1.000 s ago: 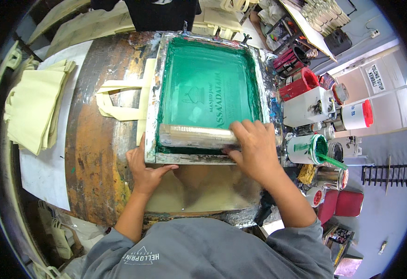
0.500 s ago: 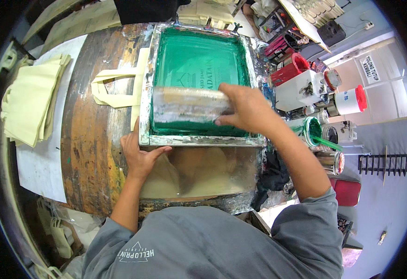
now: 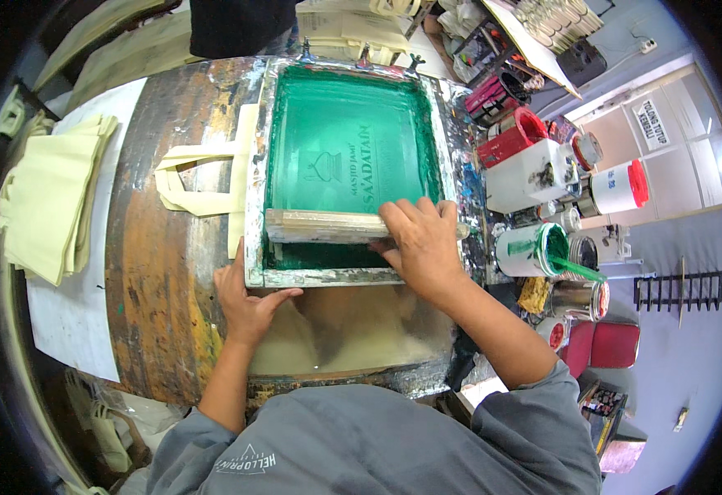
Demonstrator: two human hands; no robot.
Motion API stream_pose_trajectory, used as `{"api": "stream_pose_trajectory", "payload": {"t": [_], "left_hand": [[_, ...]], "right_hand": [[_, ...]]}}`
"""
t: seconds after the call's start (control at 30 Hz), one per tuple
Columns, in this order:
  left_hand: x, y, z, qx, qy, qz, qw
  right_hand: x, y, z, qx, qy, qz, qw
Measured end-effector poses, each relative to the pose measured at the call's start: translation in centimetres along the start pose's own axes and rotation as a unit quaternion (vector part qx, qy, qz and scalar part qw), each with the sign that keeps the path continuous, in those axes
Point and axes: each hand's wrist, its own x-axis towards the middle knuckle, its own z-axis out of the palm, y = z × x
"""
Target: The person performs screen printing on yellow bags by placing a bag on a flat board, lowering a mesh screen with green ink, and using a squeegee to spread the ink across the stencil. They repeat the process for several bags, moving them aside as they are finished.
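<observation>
A printing screen lies on the worktable, its paint-smeared frame around a green mesh that bears an emblem and lettering. Across the mesh's near part stands a wood-handled squeegee. My right hand is closed around its right portion, fingers over the top and thumb underneath. At the frame's near left corner, my left hand touches the edge with thumb and fingers spread apart. From under the frame's left side sticks out a pale yellow fabric bag with its handle loop lying on the wood.
A stack of pale yellow bags lies on white paper at the left. Along the right stand a tub of green ink with a green stick, a red can and a white jug. Clamps line the screen's far edge.
My right hand has drawn the squeegee toward me, down to the near part of the mesh, uncovering the printed design. My left hand has stayed at the frame's corner.
</observation>
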Motion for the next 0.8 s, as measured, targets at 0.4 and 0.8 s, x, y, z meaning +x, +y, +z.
{"api": "stream_pose_trajectory", "payload": {"t": [0.4,0.8], "left_hand": [[0.3,0.0,-0.1,-0.01,0.02,0.032,0.999],[14.4,4.8,-4.0,0.022,0.026,0.163,0.986]], "right_hand": [[17.3,10.7,7.2,-0.087,0.131,-0.04,0.987],[23.5,13.0,6.0,-0.108,0.041,-0.001,0.993]]}}
